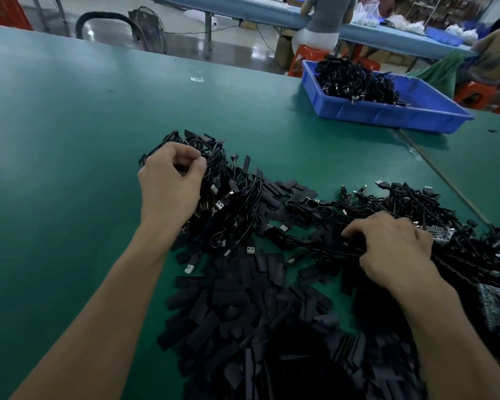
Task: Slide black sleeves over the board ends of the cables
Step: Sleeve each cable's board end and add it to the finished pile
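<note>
Black cables (237,209) bunch inside the left hand (171,183) grip, sleeves (243,313) heaped nearer.

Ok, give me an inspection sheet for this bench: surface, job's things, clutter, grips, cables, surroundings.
Surface: green table.
Job's things: loose sleeves heaped nearest the person; boards showing in the right heap.
Clutter: small clear scrap far out on the table.
Grips: left grip pinches cables in the left bundle; right grip curls round cables in the right heap.
Cables: tangled in two heaps, USB plugs showing; more in the bin.
Surroundings: seated worker at another bench, red stool, fan.
</note>
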